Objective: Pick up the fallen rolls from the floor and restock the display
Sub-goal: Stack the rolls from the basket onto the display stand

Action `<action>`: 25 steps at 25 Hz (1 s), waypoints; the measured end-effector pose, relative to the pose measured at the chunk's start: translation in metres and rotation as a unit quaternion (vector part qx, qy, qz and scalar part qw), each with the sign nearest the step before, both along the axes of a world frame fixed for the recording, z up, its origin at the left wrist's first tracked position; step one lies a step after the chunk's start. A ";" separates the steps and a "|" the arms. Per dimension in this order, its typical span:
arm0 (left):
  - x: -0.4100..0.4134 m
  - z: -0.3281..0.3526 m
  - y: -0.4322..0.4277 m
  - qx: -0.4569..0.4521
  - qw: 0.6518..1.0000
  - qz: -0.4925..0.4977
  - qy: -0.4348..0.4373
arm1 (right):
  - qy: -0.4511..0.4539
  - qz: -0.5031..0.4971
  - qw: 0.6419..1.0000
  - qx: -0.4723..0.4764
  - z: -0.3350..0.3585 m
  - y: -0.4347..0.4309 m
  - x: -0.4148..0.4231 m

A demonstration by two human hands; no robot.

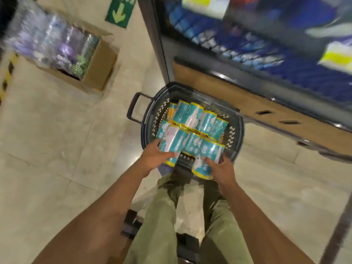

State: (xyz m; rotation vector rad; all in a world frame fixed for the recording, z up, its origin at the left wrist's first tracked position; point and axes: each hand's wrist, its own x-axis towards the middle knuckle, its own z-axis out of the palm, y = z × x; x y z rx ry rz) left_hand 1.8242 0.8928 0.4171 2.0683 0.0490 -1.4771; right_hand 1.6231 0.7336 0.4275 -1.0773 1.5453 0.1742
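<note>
Our legs (158, 216) in olive trousers stand nearest, over the pale tiled floor (47, 149). Both our bare forearms reach forward to a dark plastic basket (237, 130) that sits on the floor just beyond our feet.

Our left hand (152, 157) wraps the near end of one roll (174, 143), a teal packet with yellow rims; the grip is closed on it, thumb on top and fingers underneath. Our right hand (222, 168) holds another roll (202, 166) at the basket's near rim, the grip curled around its right side with the index finger laid along the wrapper. Both held rolls are tilted, their far ends leaning onto the pile.

More rolls (198, 119) of the same teal fill the basket, lying crosswise in two loose rows. A carry handle (134, 109) sticks out from the basket's far left side.

To the right and far, a dark shelf unit (247, 54) holds blurred blue and yellow-white packs, with a wooden base panel (238, 96) under it. Far left, an open cardboard box (99, 69) stands on the floor with wrapped purple and green goods; we cannot tell what they are. A green arrow sign (120, 12) lies on the floor at the far edge.
</note>
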 end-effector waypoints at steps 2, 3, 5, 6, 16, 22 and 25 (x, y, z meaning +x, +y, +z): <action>-0.005 0.060 -0.004 -0.009 1.000 0.005 0.000 | -0.028 -0.006 0.999 -0.037 0.057 -0.010 -0.013; -0.007 0.091 -0.011 -0.014 1.000 0.004 -0.009 | -0.044 -0.012 0.997 -0.055 0.087 -0.019 -0.018; -0.017 0.148 -0.026 -0.023 0.999 -0.003 -0.025 | -0.070 -0.016 0.995 -0.070 0.135 -0.040 -0.032; -0.024 0.172 -0.032 -0.030 0.999 -0.003 -0.033 | -0.083 -0.012 0.994 -0.074 0.156 -0.047 -0.042; -0.091 0.347 -0.113 -0.157 0.982 0.072 -0.082 | -0.173 0.057 0.974 -0.132 0.318 -0.148 -0.105; -0.028 0.403 -0.182 -0.228 0.956 -0.090 -0.159 | -0.167 0.120 0.943 -0.262 0.373 -0.210 -0.078; 0.010 0.425 -0.231 -0.248 0.924 -0.188 -0.223 | -0.130 0.133 0.920 -0.345 0.385 -0.243 -0.063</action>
